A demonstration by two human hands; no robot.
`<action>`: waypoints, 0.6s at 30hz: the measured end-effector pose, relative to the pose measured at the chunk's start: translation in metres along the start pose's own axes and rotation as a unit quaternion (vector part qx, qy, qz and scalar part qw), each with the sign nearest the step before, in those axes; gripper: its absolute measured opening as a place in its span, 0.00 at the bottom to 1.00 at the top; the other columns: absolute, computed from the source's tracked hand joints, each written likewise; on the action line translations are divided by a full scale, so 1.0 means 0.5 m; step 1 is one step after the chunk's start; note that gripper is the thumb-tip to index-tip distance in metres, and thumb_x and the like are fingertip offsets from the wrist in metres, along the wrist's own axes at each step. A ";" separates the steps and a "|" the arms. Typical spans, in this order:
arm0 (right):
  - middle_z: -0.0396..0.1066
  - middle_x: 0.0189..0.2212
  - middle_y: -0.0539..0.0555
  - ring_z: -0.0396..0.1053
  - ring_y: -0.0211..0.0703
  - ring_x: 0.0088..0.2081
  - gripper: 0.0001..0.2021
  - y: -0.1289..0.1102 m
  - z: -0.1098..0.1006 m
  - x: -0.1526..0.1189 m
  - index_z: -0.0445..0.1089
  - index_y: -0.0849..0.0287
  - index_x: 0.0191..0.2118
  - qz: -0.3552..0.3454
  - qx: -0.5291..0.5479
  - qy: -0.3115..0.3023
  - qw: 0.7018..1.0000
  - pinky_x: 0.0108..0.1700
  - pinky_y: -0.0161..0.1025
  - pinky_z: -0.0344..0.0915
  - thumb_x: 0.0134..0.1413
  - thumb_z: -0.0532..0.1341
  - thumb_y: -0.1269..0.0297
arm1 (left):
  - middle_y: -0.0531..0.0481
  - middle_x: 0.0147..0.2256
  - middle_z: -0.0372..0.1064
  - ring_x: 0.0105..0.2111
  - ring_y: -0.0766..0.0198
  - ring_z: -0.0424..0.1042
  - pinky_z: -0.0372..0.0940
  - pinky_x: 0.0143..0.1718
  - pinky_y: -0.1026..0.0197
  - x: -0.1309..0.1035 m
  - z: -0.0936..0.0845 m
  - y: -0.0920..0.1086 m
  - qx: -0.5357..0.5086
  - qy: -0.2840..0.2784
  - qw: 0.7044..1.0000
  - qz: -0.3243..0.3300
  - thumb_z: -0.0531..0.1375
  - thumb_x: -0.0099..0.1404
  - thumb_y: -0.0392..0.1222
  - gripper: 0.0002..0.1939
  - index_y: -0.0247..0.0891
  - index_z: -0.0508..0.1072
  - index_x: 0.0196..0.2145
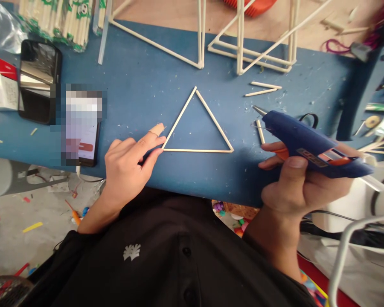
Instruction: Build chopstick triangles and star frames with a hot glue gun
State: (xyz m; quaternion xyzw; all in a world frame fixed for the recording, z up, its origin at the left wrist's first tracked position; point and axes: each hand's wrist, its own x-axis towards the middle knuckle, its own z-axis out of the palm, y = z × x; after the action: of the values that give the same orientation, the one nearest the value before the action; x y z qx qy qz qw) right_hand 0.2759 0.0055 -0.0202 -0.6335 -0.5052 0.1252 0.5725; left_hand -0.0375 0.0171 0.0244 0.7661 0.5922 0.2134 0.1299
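A triangle of thin wooden sticks [198, 150] lies flat on the blue table, its apex pointing away from me. At that apex a small gap shows between the two slanted sticks. My left hand [131, 160] pinches the triangle's lower left corner between thumb and fingers. Wrapped around a blue hot glue gun [310, 143], my right hand [294, 183] holds it above the table to the right of the triangle. The gun's metal nozzle points left, and a finger rests by its orange trigger. Short stick pieces [264, 90] lie near the nozzle.
Larger stick frames [160, 46] stand at the back. On the left are a phone [89, 147], a black device [40, 81], a red and white box [1, 85] and bagged sticks [57, 21]. A clear glue stick [104, 40] lies beside the bags.
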 end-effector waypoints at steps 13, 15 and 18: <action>0.85 0.32 0.51 0.76 0.44 0.21 0.15 0.001 -0.002 0.002 0.70 0.55 0.50 -0.038 0.064 -0.035 0.997 0.18 0.36 0.64 0.66 0.70 0.55 | 0.50 0.56 0.85 0.37 0.56 0.78 0.74 0.47 0.50 0.019 -0.013 0.001 -0.037 -0.013 0.998 0.044 0.67 0.76 0.41 0.27 0.49 0.71 0.70; 0.84 0.33 0.50 0.77 0.44 0.23 0.15 -0.004 -0.004 0.001 0.69 0.53 0.51 -0.022 0.051 -0.043 0.998 0.20 0.36 0.66 0.67 0.69 0.53 | 0.47 0.60 0.83 0.46 0.51 0.81 0.75 0.53 0.48 0.031 -0.018 0.003 -0.047 -0.035 0.997 0.059 0.70 0.73 0.44 0.28 0.48 0.73 0.68; 0.83 0.33 0.49 0.76 0.42 0.22 0.16 -0.009 -0.008 -0.002 0.69 0.52 0.52 -0.023 0.035 -0.052 0.998 0.21 0.36 0.66 0.67 0.68 0.51 | 0.42 0.63 0.80 0.55 0.45 0.79 0.73 0.61 0.41 0.050 -0.026 0.008 -0.060 -0.063 0.993 0.081 0.73 0.70 0.55 0.32 0.45 0.74 0.67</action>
State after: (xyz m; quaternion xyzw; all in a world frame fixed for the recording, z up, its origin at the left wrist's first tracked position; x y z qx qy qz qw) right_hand 0.2761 0.0017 -0.0154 -0.5942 -0.5438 0.1623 0.5700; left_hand -0.0352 0.0395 0.0417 0.8144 0.5047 0.2098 0.1950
